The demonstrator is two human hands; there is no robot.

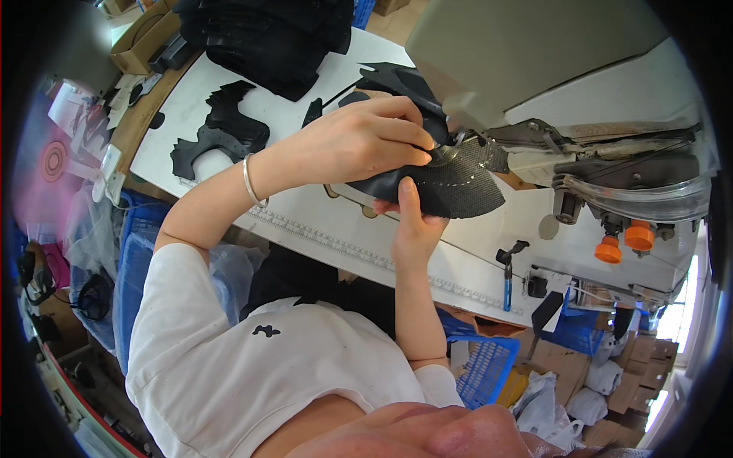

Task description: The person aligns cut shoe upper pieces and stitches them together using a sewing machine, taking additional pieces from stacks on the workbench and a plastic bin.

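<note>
A black mesh piece, looking like a shoe upper, lies under the head of a sewing machine. My left hand, with a bracelet on the wrist, reaches across from the left. Its fingers are bent and pressed together on the piece close to the needle area. From below, my right hand grips the near edge, thumb on top and fingers partly hidden beneath. The needle itself is hard to make out.
A stack of black pieces lies at the far left, with loose black cut pieces nearer. A ruler strip runs along the front of the white table. A blue-handled tool rests at right, near orange knobs. A blue basket stands below.
</note>
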